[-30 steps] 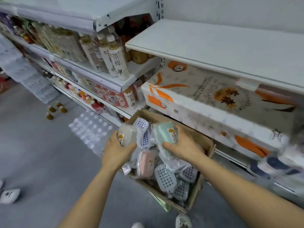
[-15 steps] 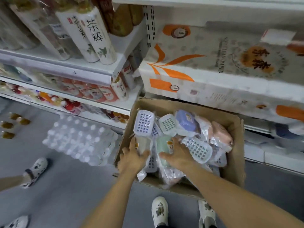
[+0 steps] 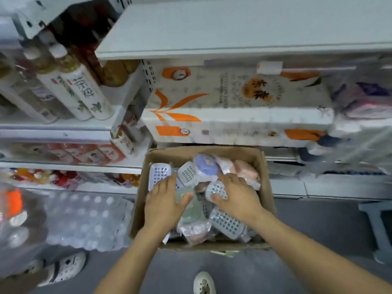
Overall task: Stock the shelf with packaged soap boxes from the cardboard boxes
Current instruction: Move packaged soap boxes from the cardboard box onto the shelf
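Both hands have gone down into the carton [image 3: 263, 166]: a second ago the left hand [image 3: 164, 205] and right hand [image 3: 235, 195] each held a soap box aloft; now they lie spread on the pile.

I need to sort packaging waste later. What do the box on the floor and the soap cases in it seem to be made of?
The box looks like plain brown cardboard, matte, with a frayed rim. The soap cases look like moulded pastel plastic, some with grid-holed trays, each in a thin clear glossy wrapper that crinkles and shines.
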Motion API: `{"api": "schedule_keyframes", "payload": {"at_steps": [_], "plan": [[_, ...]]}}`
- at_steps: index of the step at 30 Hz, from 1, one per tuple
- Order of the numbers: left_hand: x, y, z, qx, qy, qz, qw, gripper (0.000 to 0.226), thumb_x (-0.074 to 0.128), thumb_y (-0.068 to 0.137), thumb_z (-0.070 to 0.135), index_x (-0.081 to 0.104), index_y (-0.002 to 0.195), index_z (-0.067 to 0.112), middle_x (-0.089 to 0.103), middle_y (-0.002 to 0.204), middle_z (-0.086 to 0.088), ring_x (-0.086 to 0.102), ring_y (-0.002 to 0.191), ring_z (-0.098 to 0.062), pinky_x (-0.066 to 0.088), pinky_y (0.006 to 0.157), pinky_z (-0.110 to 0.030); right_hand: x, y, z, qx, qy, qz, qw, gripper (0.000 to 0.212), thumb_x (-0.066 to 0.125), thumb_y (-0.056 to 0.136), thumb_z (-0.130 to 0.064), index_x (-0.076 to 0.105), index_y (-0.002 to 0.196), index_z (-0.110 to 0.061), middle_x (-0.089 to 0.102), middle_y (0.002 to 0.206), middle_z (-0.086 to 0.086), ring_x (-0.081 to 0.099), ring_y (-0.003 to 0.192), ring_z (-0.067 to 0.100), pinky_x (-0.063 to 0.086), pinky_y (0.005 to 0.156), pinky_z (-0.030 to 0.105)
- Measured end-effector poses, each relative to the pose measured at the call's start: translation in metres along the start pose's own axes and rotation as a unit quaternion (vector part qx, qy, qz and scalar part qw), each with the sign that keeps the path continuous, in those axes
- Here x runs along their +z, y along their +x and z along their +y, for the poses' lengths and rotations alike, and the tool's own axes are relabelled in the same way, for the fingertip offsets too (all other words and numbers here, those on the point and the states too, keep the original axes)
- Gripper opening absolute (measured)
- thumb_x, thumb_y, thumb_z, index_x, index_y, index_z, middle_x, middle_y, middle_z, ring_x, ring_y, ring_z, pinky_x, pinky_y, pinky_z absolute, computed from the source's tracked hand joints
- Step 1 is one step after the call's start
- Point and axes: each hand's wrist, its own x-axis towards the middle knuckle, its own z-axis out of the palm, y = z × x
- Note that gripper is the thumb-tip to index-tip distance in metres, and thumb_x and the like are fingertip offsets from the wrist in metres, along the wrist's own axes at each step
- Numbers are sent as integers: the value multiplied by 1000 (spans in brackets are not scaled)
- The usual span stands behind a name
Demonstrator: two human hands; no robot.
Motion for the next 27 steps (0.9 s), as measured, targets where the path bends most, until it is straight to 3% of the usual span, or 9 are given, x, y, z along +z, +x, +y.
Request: {"api": "schedule_keyframes", "payload": {"at_steps": [2,5,9,13,16,21,27], "plan": [[-19,-8,43,43,0,49,998,90,26,81,78,32,150,20,44,149,-2,39,137,-23,34,110,-41,-38,-27,24,-16,-13,74,997,63,45,95,-52,26,149,-27,31,152,1,32,136,25,32,106,39],[-41,-20,119,120,-3,124,985,85,33,81,75,50,140,15,61,131,-6,57,119,-28,45,98,-44,-97,-76,70,-22,-22,174,984,58,44,95,-52,34,146,-27,42,144,-3,40,130,22,35,100,39],[-60,-51,246,210,-5,175,962,81,33,83,71,45,143,18,62,129,-3,57,117,-25,45,96,-42,-171,-155,148,-3,-30,285,958,64,34,85,-56,44,140,-23,55,130,-2,53,116,25,44,89,42],[-57,-89,382,286,-48,201,936,82,37,83,73,41,146,20,58,134,-2,54,122,-23,43,100,-41,-240,-240,240,17,-51,387,921,58,41,86,-49,49,136,-21,59,125,0,56,111,24,45,86,38],[-46,-119,477,337,-79,211,914,77,50,86,65,41,146,19,59,133,-4,54,121,-24,43,99,-42,-283,-302,312,42,-70,431,899,54,51,90,-43,46,139,-21,56,130,0,53,115,21,43,91,37],[-29,-143,595,431,-61,204,877,77,41,84,68,43,144,19,61,127,-3,57,113,-24,45,94,-42,-334,-372,405,79,-81,472,874,59,42,88,-47,45,140,-19,55,131,2,51,119,23,47,92,44],[-9,-151,737,483,-92,201,847,80,40,83,70,38,146,21,57,135,-2,53,121,-23,43,98,-40,-382,-418,510,122,-71,510,848,56,54,93,-40,39,144,-22,50,135,1,47,121,23,45,93,42]]}}
